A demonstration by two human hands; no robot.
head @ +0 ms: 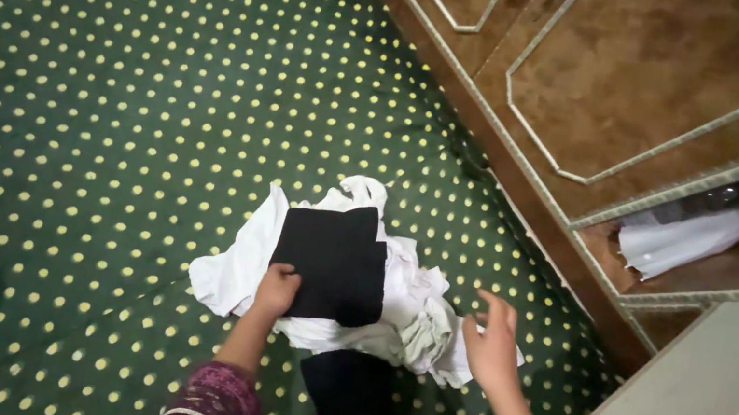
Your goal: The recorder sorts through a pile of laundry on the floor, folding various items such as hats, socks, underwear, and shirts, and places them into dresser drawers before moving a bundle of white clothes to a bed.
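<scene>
Folded black cloth lies flat on top of a heap of white clothes on the green dotted carpet, the heap serving as its base. Left hand pins the cloth's lower left corner, fingers closed on the edge. Right hand hovers beside the heap, fingers spread, holding nothing.

floor: dark green carpet with a regular pattern of small yellow dots, evenly lit. upper right: brown wooden wardrobe with pale geometric trim on its doors; one door stands open, showing a white garment on a shelf inside. lower right: a pale open drawer.
</scene>
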